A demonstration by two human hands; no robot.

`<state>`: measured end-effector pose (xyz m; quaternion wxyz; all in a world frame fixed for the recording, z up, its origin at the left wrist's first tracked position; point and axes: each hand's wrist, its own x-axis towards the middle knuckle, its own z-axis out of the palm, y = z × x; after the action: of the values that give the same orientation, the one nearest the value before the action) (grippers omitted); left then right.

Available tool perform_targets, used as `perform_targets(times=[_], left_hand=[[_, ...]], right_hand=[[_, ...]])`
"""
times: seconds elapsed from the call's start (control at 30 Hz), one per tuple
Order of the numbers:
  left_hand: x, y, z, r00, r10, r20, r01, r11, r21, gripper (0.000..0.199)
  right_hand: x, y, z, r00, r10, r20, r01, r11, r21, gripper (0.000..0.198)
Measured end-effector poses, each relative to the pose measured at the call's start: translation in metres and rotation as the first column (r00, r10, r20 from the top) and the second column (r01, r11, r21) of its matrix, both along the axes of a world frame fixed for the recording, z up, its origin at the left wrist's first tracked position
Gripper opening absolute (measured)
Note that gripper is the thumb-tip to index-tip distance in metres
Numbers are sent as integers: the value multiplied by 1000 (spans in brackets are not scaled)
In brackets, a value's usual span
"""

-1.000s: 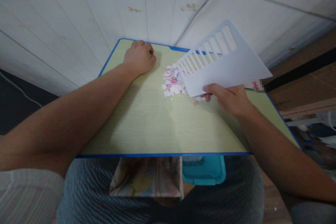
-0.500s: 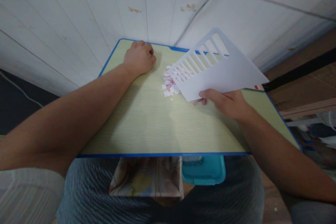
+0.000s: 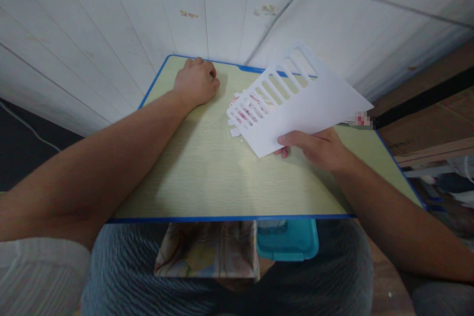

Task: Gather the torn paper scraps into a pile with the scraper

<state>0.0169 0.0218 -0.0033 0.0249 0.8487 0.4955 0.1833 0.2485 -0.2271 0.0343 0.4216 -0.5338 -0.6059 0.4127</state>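
Note:
A stiff white sheet [image 3: 296, 111] with a row of rounded slots cut along one side is in my right hand [image 3: 314, 148]. My thumb lies on top of its near edge and fingertips show beneath. The sheet tilts over a small pile of white and pink paper scraps [image 3: 234, 132], which shows partly through the slots. Resting on the far left of the table [image 3: 207, 173], my left hand [image 3: 197, 80] is loosely closed, its fingers curled under. I see nothing in it, and it touches neither the sheet nor the scraps.
A blue rim edges the table, with a panelled wall [image 3: 222, 10] behind it and a cable [image 3: 276, 19] hanging down. Below the near edge sit a patterned fabric-like box [image 3: 207, 252] and a turquoise container [image 3: 296, 244]. Cardboard [image 3: 425, 113] stands at the right.
My right hand has shifted slightly left and toward me, bringing the slotted sheet lower and covering more of the paper scraps. My left hand has stayed in place.

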Motion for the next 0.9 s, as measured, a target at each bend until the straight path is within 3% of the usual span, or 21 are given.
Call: perform_targets(times=[0.2, 0.5, 0.7, 0.9], left_hand=[[0, 0, 0, 1000, -4, 1, 4, 1000, -2, 39], [-2, 1, -1, 996, -10, 90, 18, 996, -87, 47], [-2, 4, -4, 993, -17, 117, 25, 998, -66, 54], [-4, -1, 1, 989, -21, 149, 40, 991, -129, 67]], right_hand=[[25, 10, 10, 978, -199, 71, 191, 977, 97, 27], [32, 13, 1, 963, -255, 82, 248, 965, 84, 21], [24, 14, -2, 965, -242, 102, 236, 970, 62, 21], [21, 16, -6, 989, -136, 49, 135, 990, 40, 25]])
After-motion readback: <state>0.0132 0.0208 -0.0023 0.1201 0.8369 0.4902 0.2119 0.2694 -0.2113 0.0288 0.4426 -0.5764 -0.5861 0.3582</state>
